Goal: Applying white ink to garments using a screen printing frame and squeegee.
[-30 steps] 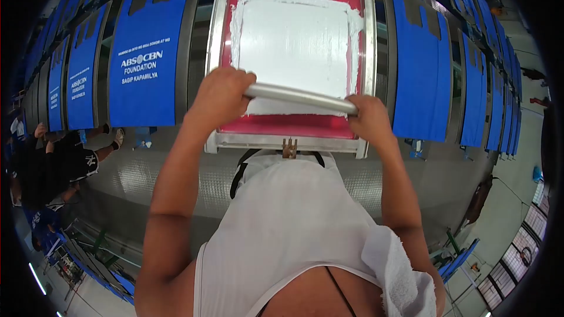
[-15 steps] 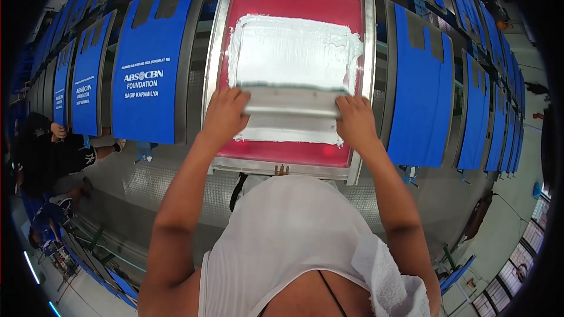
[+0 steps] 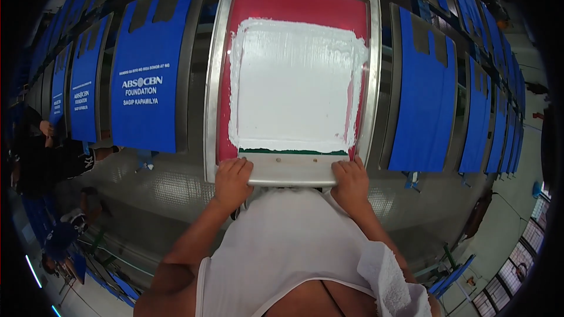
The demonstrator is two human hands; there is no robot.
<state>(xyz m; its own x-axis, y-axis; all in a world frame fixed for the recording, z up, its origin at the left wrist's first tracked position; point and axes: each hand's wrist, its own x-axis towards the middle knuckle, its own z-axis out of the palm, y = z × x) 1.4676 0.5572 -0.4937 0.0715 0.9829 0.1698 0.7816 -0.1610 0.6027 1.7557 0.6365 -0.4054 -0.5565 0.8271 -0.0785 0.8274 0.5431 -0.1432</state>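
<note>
A wide squeegee (image 3: 294,168) with a metal handle and a green blade lies across the near end of a screen-printing frame (image 3: 372,82). My left hand (image 3: 233,181) is closed round the squeegee's left end, and my right hand (image 3: 351,181) grips its right end. White ink (image 3: 294,88) covers the middle of the red screen (image 3: 299,0), with thick ridges along its sides and far edge. Dark green shows along the blade where it meets the ink. What lies beneath the screen is hidden.
Blue bag panels lie on boards on both sides: a printed panel (image 3: 144,70) at left, a plain panel (image 3: 423,91) at right, with several more beyond. At far left, another person's hand (image 3: 47,128) shows. A white towel (image 3: 390,282) hangs over my right shoulder.
Both hands have drawn the squeegee toward me, from the middle of the screen to its near end. The ink behind it now lies smoother and reaches nearer.
</note>
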